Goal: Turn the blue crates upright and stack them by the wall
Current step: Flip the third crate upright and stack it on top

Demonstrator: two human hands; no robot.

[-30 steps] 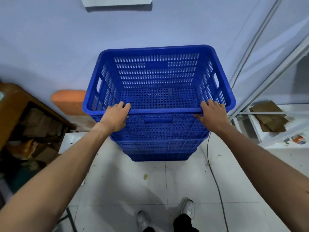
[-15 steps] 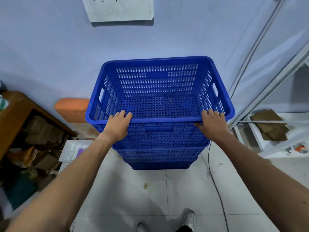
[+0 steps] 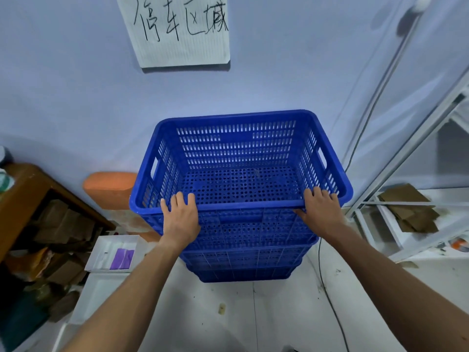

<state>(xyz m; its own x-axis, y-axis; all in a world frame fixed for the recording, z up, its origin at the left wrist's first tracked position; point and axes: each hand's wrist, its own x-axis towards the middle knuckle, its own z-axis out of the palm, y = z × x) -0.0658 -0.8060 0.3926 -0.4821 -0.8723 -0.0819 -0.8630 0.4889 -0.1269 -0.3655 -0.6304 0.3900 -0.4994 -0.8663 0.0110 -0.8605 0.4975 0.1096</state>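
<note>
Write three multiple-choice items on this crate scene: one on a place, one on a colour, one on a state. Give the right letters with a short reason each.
1. Where do both hands rest?
A. on the near rim of the top crate
B. on the floor tiles
C. on the paper sign

2. What colour is the object behind the stack's left side, against the wall?
A. green
B. orange
C. black

3. How does the top crate stand?
A. upside down
B. on its side
C. upright, open side up

Answers:
1 A: the left hand and the right hand lie with fingers over the near rim of the top crate.
2 B: the rounded object by the wall is orange.
3 C: the view looks down into the crate onto its perforated bottom, and it sits nested on the blue crates below.
</note>
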